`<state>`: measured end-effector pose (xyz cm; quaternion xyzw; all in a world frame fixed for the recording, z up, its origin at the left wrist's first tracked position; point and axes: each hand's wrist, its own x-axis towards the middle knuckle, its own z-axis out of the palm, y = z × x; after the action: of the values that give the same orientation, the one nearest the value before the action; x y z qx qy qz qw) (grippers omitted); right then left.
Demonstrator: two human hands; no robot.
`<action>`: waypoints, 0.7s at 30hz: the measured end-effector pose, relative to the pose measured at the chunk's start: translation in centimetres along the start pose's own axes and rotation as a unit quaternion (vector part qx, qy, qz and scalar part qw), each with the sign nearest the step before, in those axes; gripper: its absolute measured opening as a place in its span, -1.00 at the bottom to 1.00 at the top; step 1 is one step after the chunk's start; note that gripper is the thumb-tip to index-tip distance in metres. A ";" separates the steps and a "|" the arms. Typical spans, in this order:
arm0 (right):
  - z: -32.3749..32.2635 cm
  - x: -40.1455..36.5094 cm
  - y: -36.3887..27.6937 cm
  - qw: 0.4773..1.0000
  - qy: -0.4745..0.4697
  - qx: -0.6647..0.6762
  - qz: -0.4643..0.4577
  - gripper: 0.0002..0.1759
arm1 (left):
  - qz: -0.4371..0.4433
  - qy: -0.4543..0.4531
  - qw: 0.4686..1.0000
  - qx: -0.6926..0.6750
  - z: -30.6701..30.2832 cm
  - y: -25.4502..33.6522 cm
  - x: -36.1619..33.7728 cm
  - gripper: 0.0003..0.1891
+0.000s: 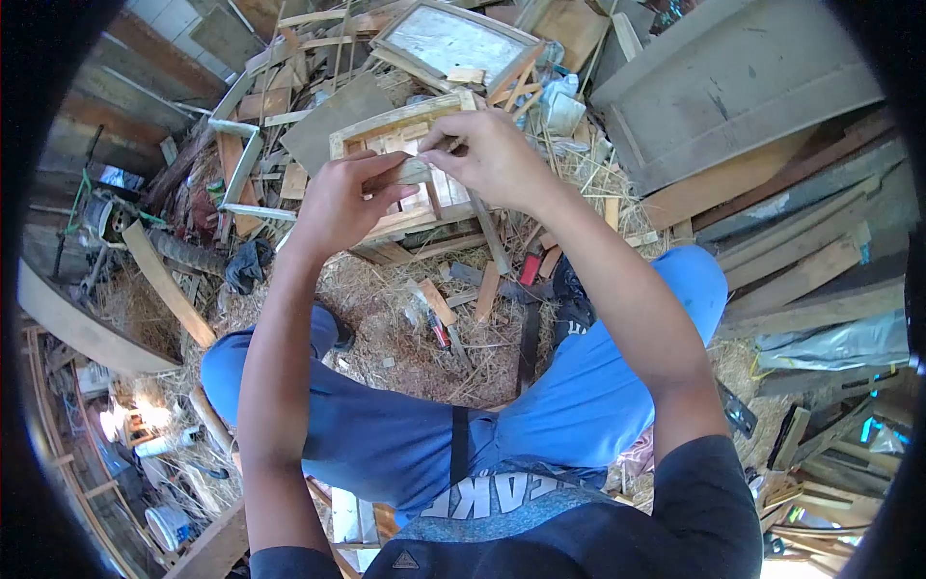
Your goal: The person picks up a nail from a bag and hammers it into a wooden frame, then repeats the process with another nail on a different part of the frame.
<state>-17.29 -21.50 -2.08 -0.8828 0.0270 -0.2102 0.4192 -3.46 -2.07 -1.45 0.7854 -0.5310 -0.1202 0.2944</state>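
Note:
My left hand (345, 198) is closed on a small flat piece of wood (412, 172), pinched between thumb and fingers. My right hand (490, 154) is raised beside it, fingers curled into a pinch at the wood's right end. Whatever sits between those right fingertips is too small to make out. Under both hands stands a wooden frame (362, 128) with slats inside it, partly hidden by the hands and forearms.
Scrap wood lies heaped behind the frame, with a framed pane (453, 41) on it. A large grey panel (733, 87) leans at right. On the straw-covered ground are a red object (530, 269), a red-handled tool (439, 331) and a dark bar (528, 347).

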 end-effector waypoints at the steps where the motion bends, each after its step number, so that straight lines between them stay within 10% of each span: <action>1: 0.1 0.1 0.3 1.000 0.006 0.001 0.005 -0.81 | 0.004 -0.007 1.000 0.001 0.0 0.0 0.1 -0.52; 21: 0.2 0.2 1.1 0.994 -0.005 -0.040 -0.100 -0.86 | -0.033 -0.022 0.998 -0.049 0.4 -0.1 -0.1 -0.51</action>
<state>-16.93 -22.06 -2.94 -0.8983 -0.0553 -0.2457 0.3601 -3.63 -2.07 -1.81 0.7846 -0.5044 -0.1726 0.3165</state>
